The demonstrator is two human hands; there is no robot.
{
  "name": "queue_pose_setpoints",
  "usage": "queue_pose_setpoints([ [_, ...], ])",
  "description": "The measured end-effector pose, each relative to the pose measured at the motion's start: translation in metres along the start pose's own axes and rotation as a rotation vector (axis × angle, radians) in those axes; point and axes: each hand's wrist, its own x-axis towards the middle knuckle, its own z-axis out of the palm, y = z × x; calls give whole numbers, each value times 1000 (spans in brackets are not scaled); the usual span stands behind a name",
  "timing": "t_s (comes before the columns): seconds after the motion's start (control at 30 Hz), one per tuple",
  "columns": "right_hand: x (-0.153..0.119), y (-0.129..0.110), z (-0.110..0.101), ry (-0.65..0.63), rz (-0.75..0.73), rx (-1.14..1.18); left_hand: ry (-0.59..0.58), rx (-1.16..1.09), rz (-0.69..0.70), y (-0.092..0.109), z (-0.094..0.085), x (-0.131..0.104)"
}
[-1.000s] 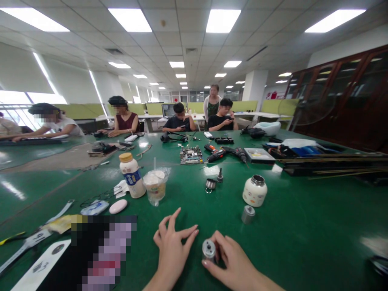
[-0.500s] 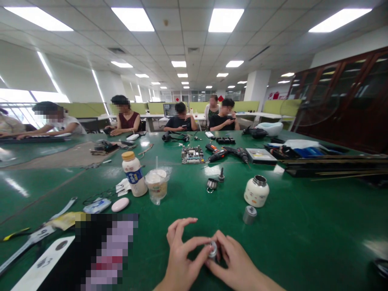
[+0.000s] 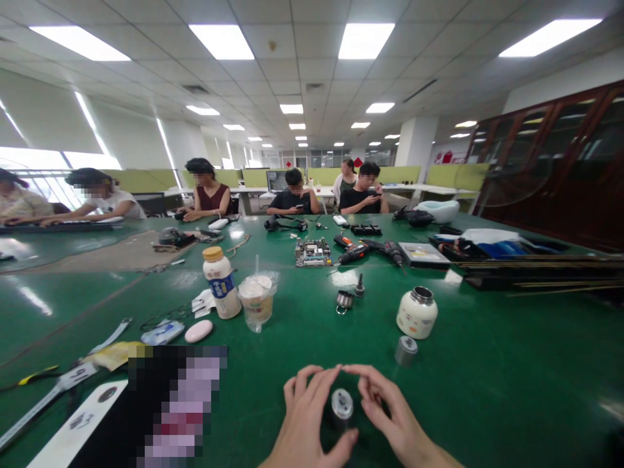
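A small silver metal cylinder stands upright on the green table between my hands, with dark details on its top. My left hand arches round its left side, fingers stretched and thumb apart near its base. On the other side, my right hand has its index finger extended and the other fingers loosely bent. Both index fingertips meet just beyond the cylinder; whether anything tiny is between them I cannot tell. A similar grey cylinder stands farther right, near a cream-coloured bottle with an uncapped metal mouth.
Beyond my hands lie a small metal part with a ring, a circuit board and power drills. To the left stand a drink bottle and a plastic cup. Several people sit across the table.
My fingers have let go of the small cylinder, which now stands between my hands. Both index fingers have moved forward and come together beyond it. The view has shifted slightly.
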Motion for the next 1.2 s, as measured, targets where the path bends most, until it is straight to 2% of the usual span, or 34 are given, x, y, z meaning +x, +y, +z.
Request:
queue_pose_setpoints([
  [0.1,0,-3,-1,2,-62,-99,-58,18,-6,1,0,3],
  [0.17,0,-5,0,49,-101,-126,-67,31,-11,1,-2,5],
  [0.3,4,-7,0,173,-24,-84,-76,51,-14,2,-3,7],
  [0.5,10,-8,7,42,72,-179,-63,71,37,-3,0,6],
  [0.7,11,-21,1,-34,6,-315,-80,75,41,-5,1,7],
  [0.8,17,-26,-10,26,24,-302,-105,66,6,-1,0,9],
  [0.93,27,-12,-26,156,75,-370,-146,83,-65,0,4,10],
  [1.1,28,24,-31,59,139,-507,-210,69,-115,-1,11,10],
  [1.2,28,25,-29,63,159,-453,-222,58,-119,2,9,11],
])
